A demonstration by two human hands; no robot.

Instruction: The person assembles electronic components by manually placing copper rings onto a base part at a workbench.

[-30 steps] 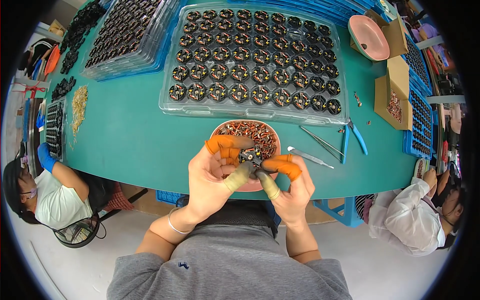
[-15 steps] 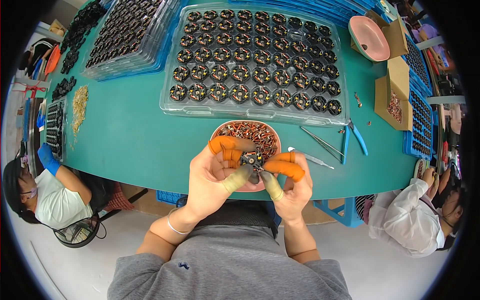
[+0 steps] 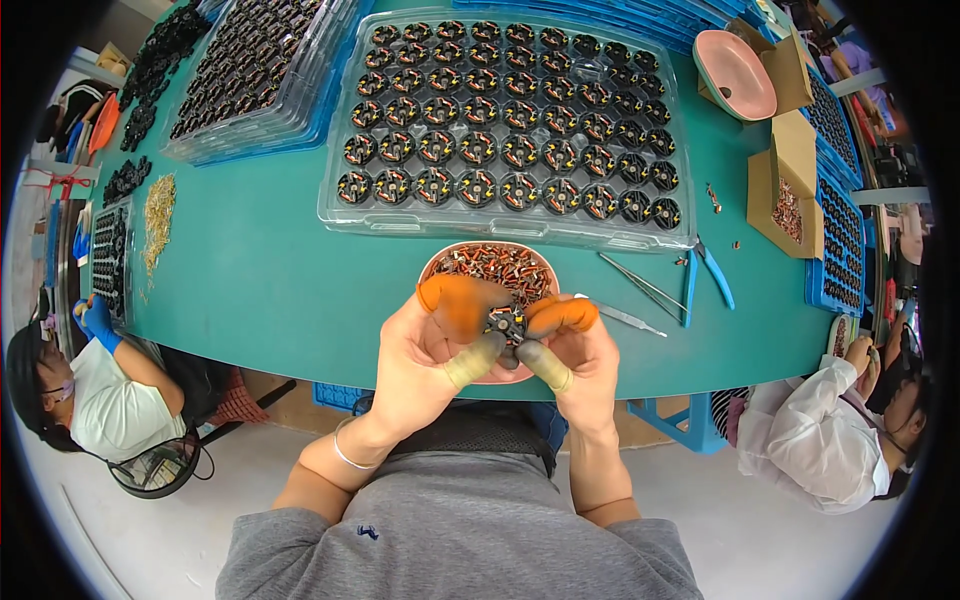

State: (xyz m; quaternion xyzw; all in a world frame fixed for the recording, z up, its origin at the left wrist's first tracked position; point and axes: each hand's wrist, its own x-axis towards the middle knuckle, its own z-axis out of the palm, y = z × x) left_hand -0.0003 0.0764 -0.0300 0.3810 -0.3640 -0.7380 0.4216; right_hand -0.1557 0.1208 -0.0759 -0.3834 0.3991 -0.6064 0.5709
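Between my hands is a small round black part (image 3: 507, 325) with red and yellow pieces on its face. My left hand (image 3: 425, 350) grips its left side, orange covers on the fingers and a pale cover on the thumb. At its right side, the similarly covered fingertips of my right hand (image 3: 578, 350) are pinched against it. Whether they also hold a smaller piece is hidden. Under the hands stands a pink bowl (image 3: 508, 376) full of small copper-coloured pieces (image 3: 495, 262). Beyond it, a clear plastic tray (image 3: 335, 210) carries rows of similar round black parts.
Right of the bowl lie tweezers (image 3: 645, 288), a slim metal tool (image 3: 625, 317) and blue-handled pliers (image 3: 712, 275). A cardboard box (image 3: 812, 215) and another pink bowl (image 3: 745, 70) stand farther right. Stacked trays (image 3: 240, 135) are at the far left. A person sits at each side.
The round part has turned a little in my fingers. My left fingers are blurred by motion over it, and my right fingers have closed in slightly. The left co-worker's gloved hand has shifted.
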